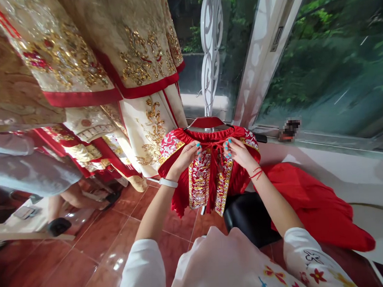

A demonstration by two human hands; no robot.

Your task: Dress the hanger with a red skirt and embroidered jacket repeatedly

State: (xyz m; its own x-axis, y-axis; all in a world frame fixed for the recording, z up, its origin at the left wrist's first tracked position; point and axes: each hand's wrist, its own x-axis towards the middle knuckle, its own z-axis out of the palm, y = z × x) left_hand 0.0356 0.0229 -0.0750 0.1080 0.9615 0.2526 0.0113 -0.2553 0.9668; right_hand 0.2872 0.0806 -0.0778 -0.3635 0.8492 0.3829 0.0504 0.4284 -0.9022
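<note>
A red embroidered garment point(200, 183) with silver and gold panels and a gathered top edge hangs in front of me. It is on a dark red hanger point(208, 122) by a white scrolled metal post point(206, 61). My left hand point(189, 154) pinches the garment's upper front on the left side. On the right side, my right hand point(238, 153) does the same, its fingers closed on the cloth. Between my hands, thin red ties point(216, 153) cross at the middle of the top edge and hang down. Whether either hand also holds a tie, I cannot tell.
Cream gowns with gold beading and red hems point(148, 56) hang at the upper left. A person in grey clothing point(35, 169) is at the far left. Red cloth point(310, 201) lies to the right, by a black seat point(249, 217). Windows point(319, 68) stand behind; red tiles point(113, 237) cover the floor.
</note>
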